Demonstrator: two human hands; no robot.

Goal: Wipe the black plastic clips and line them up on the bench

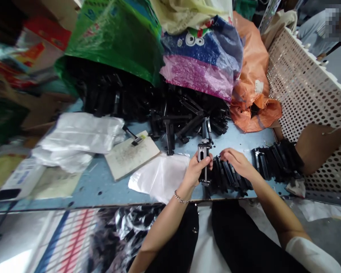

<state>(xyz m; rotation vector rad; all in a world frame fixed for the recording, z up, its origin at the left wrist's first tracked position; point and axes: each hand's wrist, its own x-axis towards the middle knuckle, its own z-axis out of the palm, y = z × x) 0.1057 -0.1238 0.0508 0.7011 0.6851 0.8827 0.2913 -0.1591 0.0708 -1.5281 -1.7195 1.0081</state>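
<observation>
Upright in my left hand (pixel 193 170) is a black bracket with a silver slotted plate (pixel 202 152). My thumb lies across its front and the fingers wrap behind it. Just to the right, my right hand (pixel 235 160) hovers apart from the bracket, its fingers bent and drawn together. Whatever its fingertips may hold is too small to make out. Below that hand, a row of similar black brackets (pixel 230 178) lies side by side along the table's front edge. A white plastic sheet (pixel 161 176) lies left of my left wrist.
A heap of black brackets (pixel 187 113) spills from under a green bag (pixel 116 41) and a blue-pink bag (pixel 201 53). Folded plastic bags (pixel 82 136) and a worn board (pixel 132 155) lie left. More brackets (pixel 281 159) sit by a perforated white basket (pixel 309 83). An orange sack (pixel 250 76) stands behind.
</observation>
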